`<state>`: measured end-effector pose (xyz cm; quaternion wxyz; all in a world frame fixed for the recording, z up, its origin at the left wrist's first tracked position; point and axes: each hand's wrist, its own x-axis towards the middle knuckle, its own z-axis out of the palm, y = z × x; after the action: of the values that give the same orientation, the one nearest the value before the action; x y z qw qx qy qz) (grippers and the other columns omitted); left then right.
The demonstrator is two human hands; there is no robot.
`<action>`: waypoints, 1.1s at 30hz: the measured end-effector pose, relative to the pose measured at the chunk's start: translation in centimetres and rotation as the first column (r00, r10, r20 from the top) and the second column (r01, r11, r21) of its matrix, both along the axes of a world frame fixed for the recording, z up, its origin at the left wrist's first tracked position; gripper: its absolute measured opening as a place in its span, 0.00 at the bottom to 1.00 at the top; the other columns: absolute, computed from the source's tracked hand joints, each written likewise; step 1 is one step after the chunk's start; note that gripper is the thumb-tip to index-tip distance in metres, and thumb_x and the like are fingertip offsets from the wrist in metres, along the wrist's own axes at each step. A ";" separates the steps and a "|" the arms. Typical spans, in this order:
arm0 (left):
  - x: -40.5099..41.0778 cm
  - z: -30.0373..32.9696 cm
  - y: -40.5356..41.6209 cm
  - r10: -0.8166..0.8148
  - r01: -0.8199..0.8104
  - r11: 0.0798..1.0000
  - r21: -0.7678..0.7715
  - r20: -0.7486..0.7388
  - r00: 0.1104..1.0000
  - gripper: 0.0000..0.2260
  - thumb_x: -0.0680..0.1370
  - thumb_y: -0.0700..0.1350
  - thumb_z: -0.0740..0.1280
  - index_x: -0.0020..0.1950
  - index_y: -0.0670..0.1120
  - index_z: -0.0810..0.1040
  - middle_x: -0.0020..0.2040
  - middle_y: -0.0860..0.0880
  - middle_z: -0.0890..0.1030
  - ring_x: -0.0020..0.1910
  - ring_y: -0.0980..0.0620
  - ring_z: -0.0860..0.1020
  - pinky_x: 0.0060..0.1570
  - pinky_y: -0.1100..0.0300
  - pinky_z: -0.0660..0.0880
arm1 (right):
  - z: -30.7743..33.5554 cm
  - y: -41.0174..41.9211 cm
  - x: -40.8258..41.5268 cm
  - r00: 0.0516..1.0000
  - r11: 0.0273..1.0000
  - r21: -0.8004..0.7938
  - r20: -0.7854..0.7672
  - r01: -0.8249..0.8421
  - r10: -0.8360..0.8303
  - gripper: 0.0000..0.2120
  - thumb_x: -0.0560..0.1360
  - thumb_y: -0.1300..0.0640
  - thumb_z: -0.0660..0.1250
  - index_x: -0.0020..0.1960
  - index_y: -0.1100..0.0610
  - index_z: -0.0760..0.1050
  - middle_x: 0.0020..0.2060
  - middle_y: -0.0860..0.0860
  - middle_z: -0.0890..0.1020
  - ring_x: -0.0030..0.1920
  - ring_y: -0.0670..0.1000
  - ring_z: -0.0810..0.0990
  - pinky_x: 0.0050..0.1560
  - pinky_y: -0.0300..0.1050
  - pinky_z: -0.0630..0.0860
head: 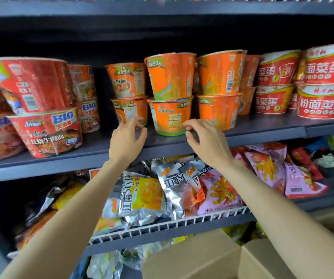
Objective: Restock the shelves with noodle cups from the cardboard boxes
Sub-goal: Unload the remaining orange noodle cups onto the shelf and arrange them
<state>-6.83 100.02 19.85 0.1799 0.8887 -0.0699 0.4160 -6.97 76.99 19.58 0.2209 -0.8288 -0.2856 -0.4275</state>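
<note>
Orange noodle cups stand two high in the middle of a dark grey shelf (242, 133). The front lower orange cup (170, 117) carries another orange cup (171, 75) on top. My left hand (126, 137) hovers just left of the lower cup, fingers loosely curled, holding nothing. My right hand (204, 139) hovers just right of it, fingers also loosely curled and empty. Neither hand touches the cup. A cardboard box (202, 256) with open flaps sits at the bottom right; its inside is hidden.
Red "BIG" noodle bowls (47, 129) fill the shelf's left side, red-and-white bowls (321, 101) the right. The shelf below holds snack bags (142, 196) behind a white wire guard (172, 224). Another shelf (162, 7) runs overhead.
</note>
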 end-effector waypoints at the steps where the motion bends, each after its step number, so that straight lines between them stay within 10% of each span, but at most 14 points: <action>1: 0.1 0.0 -0.2 0.007 -0.007 1.000 -0.020 -0.017 1.000 0.15 0.80 0.50 0.60 0.65 0.48 0.71 0.54 0.50 0.81 0.54 0.43 0.75 0.48 0.50 0.72 | -0.4 0.4 0.3 1.000 1.000 -0.029 0.000 -0.011 0.011 0.10 0.77 0.58 0.63 0.56 0.57 0.77 0.46 0.49 0.82 0.49 0.53 0.77 0.44 0.44 0.72; 7: 1.0 -0.4 -0.4 0.337 -0.307 0.927 0.214 -0.121 0.934 0.17 0.80 0.51 0.56 0.67 0.48 0.70 0.50 0.42 0.80 0.51 0.40 0.75 0.47 0.52 0.66 | -3.3 1.1 3.4 0.987 0.996 -0.084 0.160 -0.018 0.032 0.12 0.76 0.51 0.60 0.46 0.56 0.80 0.41 0.50 0.81 0.42 0.54 0.76 0.42 0.49 0.74; 14: 0.6 -0.1 -0.6 0.327 -0.297 0.931 0.214 -0.123 0.937 0.14 0.80 0.50 0.56 0.61 0.46 0.73 0.48 0.46 0.81 0.46 0.43 0.76 0.42 0.54 0.64 | -2.2 2.5 3.7 0.973 0.998 -0.043 0.226 -0.034 0.043 0.11 0.76 0.54 0.62 0.37 0.58 0.75 0.33 0.52 0.75 0.37 0.55 0.72 0.35 0.51 0.71; 21: -0.2 2.1 2.0 0.007 -0.009 0.994 -0.105 -0.024 1.000 0.16 0.79 0.47 0.62 0.66 0.50 0.71 0.61 0.51 0.76 0.55 0.52 0.77 0.53 0.52 0.74 | 1.5 11.0 3.1 0.948 0.950 0.020 -0.052 -0.313 0.313 0.18 0.76 0.65 0.62 0.65 0.60 0.74 0.63 0.54 0.76 0.61 0.55 0.75 0.59 0.49 0.76; 27: 4.6 6.4 6.8 0.079 -0.079 0.978 -0.192 -0.010 0.997 0.25 0.79 0.44 0.62 0.75 0.46 0.58 0.67 0.42 0.71 0.60 0.45 0.74 0.51 0.60 0.68 | 5.1 19.1 6.9 0.971 0.999 -0.034 -0.238 0.024 -0.031 0.36 0.75 0.56 0.66 0.76 0.59 0.51 0.73 0.60 0.56 0.69 0.63 0.61 0.66 0.55 0.66; 33: 9.1 4.9 9.7 0.066 -0.056 0.994 0.088 -0.113 0.991 0.22 0.80 0.38 0.58 0.75 0.42 0.61 0.74 0.43 0.65 0.70 0.43 0.66 0.68 0.55 0.64 | 4.7 20.0 10.9 0.961 0.972 -0.079 -0.153 0.223 -0.233 0.27 0.75 0.54 0.66 0.70 0.61 0.61 0.67 0.63 0.65 0.64 0.64 0.67 0.60 0.53 0.70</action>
<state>2.28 109.69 24.77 0.1328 0.9198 -0.0496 0.3659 3.93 96.99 24.23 0.1672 -0.8942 -0.1825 -0.3729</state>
